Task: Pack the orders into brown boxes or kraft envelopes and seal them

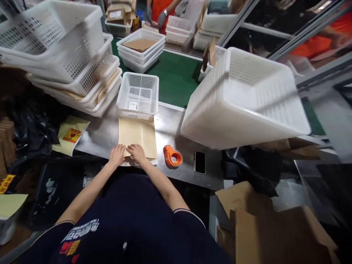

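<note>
A tan paper mailer envelope [139, 132] lies flat on the metal table in front of me. At its near left corner, my left hand [117, 154] has its fingers closed over the edge. My right hand [136, 153] is just beside it, fingers bent over the same near edge and pointing left. The thumbs are mostly hidden. Some whitish material shows under the envelope's near edge. Touching or almost touching the far end is a white perforated basket [137, 112] with a small label in its bottom. An orange tape dispenser [172, 157] rests right of the envelope.
A phone [200, 162] lies right of the dispenser. Tall nested white baskets [203, 124] lean at right; stacked baskets [74, 69] stand at left. A yellow printed mailer [72, 135] overhangs the left edge. Beyond runs a green belt [176, 75], with an orange-clad person [161, 9] behind it.
</note>
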The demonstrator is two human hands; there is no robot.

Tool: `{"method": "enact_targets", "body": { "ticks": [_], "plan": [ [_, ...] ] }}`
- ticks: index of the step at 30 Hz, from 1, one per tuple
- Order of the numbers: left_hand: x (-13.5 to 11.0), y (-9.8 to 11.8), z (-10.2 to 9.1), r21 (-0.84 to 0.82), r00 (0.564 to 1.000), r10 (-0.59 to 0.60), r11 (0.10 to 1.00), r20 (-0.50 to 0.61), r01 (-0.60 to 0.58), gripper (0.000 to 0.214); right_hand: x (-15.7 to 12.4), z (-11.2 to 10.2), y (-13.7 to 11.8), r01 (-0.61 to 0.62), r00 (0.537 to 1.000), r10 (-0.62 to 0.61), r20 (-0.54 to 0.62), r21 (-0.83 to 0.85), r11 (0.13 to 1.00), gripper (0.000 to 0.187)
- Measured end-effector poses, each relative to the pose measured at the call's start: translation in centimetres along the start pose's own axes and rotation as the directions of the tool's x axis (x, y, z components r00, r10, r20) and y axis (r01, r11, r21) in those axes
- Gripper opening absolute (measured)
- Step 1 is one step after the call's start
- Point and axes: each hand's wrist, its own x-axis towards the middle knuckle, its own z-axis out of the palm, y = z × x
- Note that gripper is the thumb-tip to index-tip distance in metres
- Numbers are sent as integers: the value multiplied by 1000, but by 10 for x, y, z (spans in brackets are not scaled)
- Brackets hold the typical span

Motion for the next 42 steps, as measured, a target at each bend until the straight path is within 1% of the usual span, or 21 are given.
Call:
{"method": "enact_targets", "body": {
  "ticks": [2,5,7,9,10,12,14,16,18,21,22,23,27,30,33,35,36,38,39,42],
  "plan": [
    [5,-3,11,5,1000,10,1000,17,-10,58,-7,-3,3,44,999,-44,8,4,999,52],
    [6,-12,22,11,999,17,1000,40,-17,57,-39,-8,22,99,995,-99,0,-4,995,67],
    [7,-17,26,9,998,17,1000,52,-18,59,-68,-11,42,61,998,-62,-11,-43,997,76],
    [9,-18,31,3,998,16,1000,66,-16,60,-91,-12,61,2,1000,-2,-1,-85,996,77],
    [11,-17,33,0,997,14,1000,72,-14,60,-99,-12,69,-6,1000,7,15,-96,995,76],
    [14,-13,36,-4,997,8,1000,77,-8,60,-105,-11,80,21,999,-16,48,-103,994,70],
    [14,-10,38,-5,997,5,1000,74,-5,60,-102,-10,85,51,997,-45,59,-107,993,62],
    [12,-12,37,-5,998,8,1000,68,-8,61,-98,-8,88,40,998,-34,51,-116,992,59],
    [8,-20,35,-13,995,85,996,52,-85,63,-97,-8,92,17,999,-11,48,-121,992,59],
    [2,-35,33,-34,961,275,961,26,-274,65,-101,-7,100,-1,998,9,66,-118,993,59],
    [1,-37,33,-40,953,303,952,23,-302,64,-103,-6,102,-2,997,11,74,-115,993,59],
    [1,-38,34,-43,953,302,953,25,-300,64,-104,-6,103,-3,997,12,80,-112,994,58],
    [2,-33,38,-43,969,244,969,41,-242,64,-102,-5,104,-3,996,13,92,-111,994,54],
    [-2,-39,37,-63,956,287,957,59,-283,66,-109,-6,101,30,995,-19,103,-112,993,55],
    [-14,-58,35,-109,928,361,930,92,-351,60,-129,-5,95,53,993,-40,111,-115,992,55],
    [-25,-68,37,-126,926,366,927,89,-354,55,-147,0,86,13,995,0,103,-132,991,57],
    [-31,-69,40,-127,931,356,930,77,-345,55,-156,3,81,-20,995,34,95,-142,990,62],
    [-40,-66,48,-125,942,332,938,48,-325,58,-167,13,70,-92,992,103,67,-157,983,73],
    [-44,-62,52,-120,946,323,941,39,-316,60,-170,19,66,-114,991,123,50,-158,981,74],
    [-49,-48,65,-72,955,294,954,42,-291,60,-167,33,57,-117,993,120,16,-141,983,65]
  ]
}}
